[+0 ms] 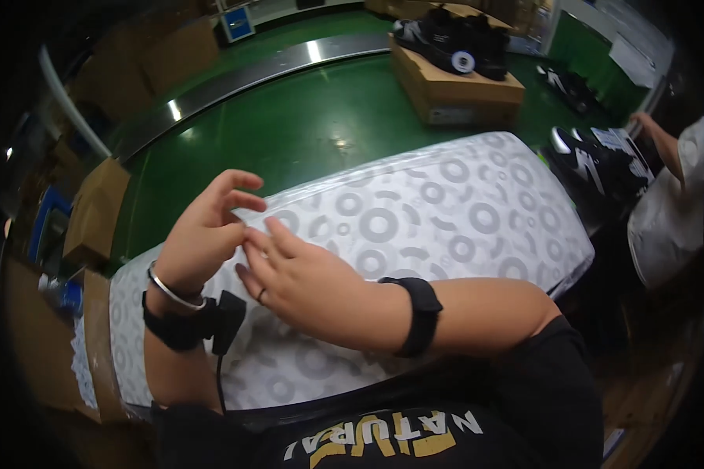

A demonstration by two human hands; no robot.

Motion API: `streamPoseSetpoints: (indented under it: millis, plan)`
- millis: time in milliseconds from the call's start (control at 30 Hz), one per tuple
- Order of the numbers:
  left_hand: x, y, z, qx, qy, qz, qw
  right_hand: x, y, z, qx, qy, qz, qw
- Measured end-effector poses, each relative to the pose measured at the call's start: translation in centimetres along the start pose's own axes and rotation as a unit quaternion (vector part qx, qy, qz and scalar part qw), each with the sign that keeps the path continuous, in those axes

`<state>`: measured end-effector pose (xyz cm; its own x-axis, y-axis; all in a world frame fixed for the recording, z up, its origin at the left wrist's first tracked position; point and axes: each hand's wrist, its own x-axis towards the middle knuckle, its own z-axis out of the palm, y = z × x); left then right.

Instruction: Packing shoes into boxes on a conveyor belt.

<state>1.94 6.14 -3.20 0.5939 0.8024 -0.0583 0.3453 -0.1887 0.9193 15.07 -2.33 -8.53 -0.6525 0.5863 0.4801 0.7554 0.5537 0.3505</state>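
Note:
My left hand point(207, 238) and my right hand point(301, 277) meet at the fingertips, raised over the left part of a thick white stack point(379, 227) printed with grey rings. My left fingers curl, and the thumb presses close to the right fingertips. Bent and drawn together, my right fingers make a pinch there. Whatever lies between the tips is too small or hidden to make out. A silver bangle point(172, 291) and a black strap are on my left wrist; another black strap point(421, 316) circles the right one.
Black shoes point(457, 43) sit on a brown box point(454, 90) beyond the green surface point(305, 117). More black shoes point(602, 160) lie at right, near another person's hand point(659, 144). A metal rail point(289, 62) curves across the back. Cardboard boxes point(98, 207) stand at left.

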Motion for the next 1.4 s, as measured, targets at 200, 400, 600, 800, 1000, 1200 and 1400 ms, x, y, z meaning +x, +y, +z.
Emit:
streamPoseSetpoints:
  millis: [200,400,600,800,1000,1200,1400]
  plan:
    - [1.2,0.4,-0.2,-0.051,-0.030,0.000,0.998,0.0,1.8,0.5,0.000,0.027,-0.008,1.000]
    - [-0.8,1.9,-1.3,-0.214,-0.025,0.100,0.971,0.9,3.4,-1.7,0.032,0.201,0.001,0.979]
    - [-3.9,2.9,-1.3,-0.380,-0.039,0.173,0.908,0.5,5.2,-6.1,0.167,0.314,0.022,0.935]
    - [-4.8,4.3,0.3,-0.440,-0.068,0.170,0.879,0.4,5.5,-6.6,0.206,0.305,0.024,0.929]
    - [-4.8,4.4,0.7,-0.437,-0.048,0.149,0.886,0.8,5.1,-6.1,0.196,0.320,0.021,0.927]
    - [-4.3,3.9,1.2,-0.414,-0.042,0.169,0.893,0.6,5.3,-5.9,0.229,0.326,0.045,0.916]
    - [-4.8,4.3,2.2,-0.352,0.016,0.210,0.912,0.3,4.6,-7.2,0.400,0.194,0.157,0.882]
